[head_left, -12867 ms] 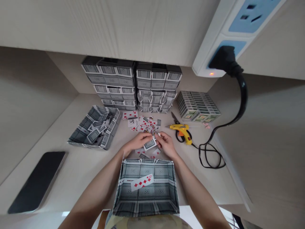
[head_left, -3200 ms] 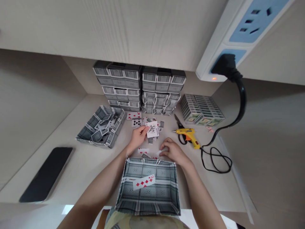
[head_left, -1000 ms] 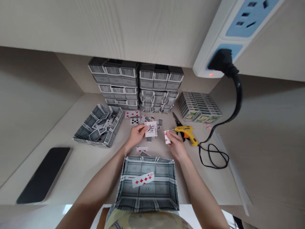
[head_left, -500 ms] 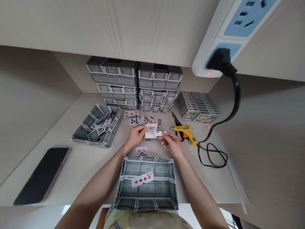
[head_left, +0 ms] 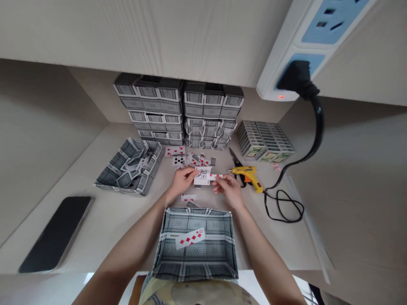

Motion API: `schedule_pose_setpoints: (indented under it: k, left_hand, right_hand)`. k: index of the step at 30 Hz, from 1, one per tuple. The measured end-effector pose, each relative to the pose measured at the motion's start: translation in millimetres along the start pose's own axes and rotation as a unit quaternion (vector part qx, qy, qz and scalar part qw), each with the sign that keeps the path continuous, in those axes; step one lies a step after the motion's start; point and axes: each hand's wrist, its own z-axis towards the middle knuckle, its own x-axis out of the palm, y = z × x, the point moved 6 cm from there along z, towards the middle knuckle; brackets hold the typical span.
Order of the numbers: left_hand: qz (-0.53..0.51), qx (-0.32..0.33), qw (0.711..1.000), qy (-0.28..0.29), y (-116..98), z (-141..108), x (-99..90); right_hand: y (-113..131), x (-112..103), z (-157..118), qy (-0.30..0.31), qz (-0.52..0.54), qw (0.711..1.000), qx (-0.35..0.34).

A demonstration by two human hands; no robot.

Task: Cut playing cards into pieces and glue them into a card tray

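Note:
Near the middle of the desk, my left hand [head_left: 182, 183] pinches a white playing card [head_left: 202, 177] with a black figure drawn on it. From the other side my right hand [head_left: 228, 187] grips a narrow strip of card [head_left: 215, 176] with red pips. The strip's left end overlaps the face of the figure card. Just behind my hands lie loose cards, among them a black-pip card [head_left: 179, 161] and a red-pip card [head_left: 175, 151]. A box made of playing cards [head_left: 196, 271] is close in front of my body, with a folded red diamond card [head_left: 190, 238] inside.
Stacked card boxes [head_left: 155, 106] stand at the back. On the left are a card tray [head_left: 148, 180] of folded pieces and a black phone [head_left: 55, 234]. At right lie a yellow glue gun [head_left: 246, 173], scissors [head_left: 234, 157] and a black cord [head_left: 286, 220]. A power strip [head_left: 270, 91] hangs above.
Both hands have hardly moved. The figure card is tilted slightly differently, and the strip has shifted very slightly across it. The camera view has moved a little.

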Motion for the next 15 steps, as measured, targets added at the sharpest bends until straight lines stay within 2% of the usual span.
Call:
schedule_pose_setpoints:
  k: [15]
  left_hand:
    - [0.033,0.037,0.999,0.019,-5.5,-0.9,1.5]
  right_hand:
    - [0.4,2.3,0.3,0.009,-0.014,1.000,-0.001]
